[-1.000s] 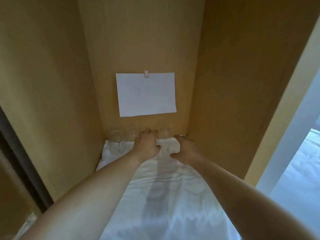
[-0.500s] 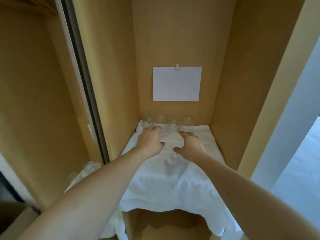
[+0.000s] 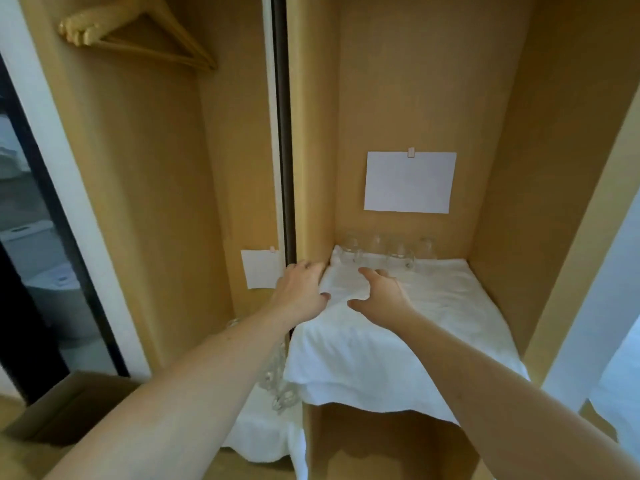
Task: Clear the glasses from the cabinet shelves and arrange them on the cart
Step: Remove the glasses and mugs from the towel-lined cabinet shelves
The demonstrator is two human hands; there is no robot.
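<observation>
Several clear glasses [image 3: 388, 252] stand in a row at the back of the right cabinet shelf, on a white cloth [image 3: 398, 334] that drapes over the shelf's front edge. My left hand [image 3: 301, 289] hovers at the shelf's left front, by the cabinet divider, fingers loosely spread and holding nothing. My right hand [image 3: 379, 292] hovers over the cloth just short of the glasses, fingers relaxed and empty. More clear glasses [image 3: 277, 379] sit on a lower white cloth in the left compartment, partly hidden behind my left forearm.
A white paper sheet [image 3: 409, 181] is clipped to the back wall above the glasses; a smaller sheet [image 3: 261, 271] hangs in the left compartment. Wooden hangers [image 3: 145, 36] hang top left. A cardboard box [image 3: 65, 407] sits on the floor at lower left.
Both hands have drawn back from the row of glasses toward the shelf's front, empty. The view has pulled away and swung left, showing the left compartment and hangers.
</observation>
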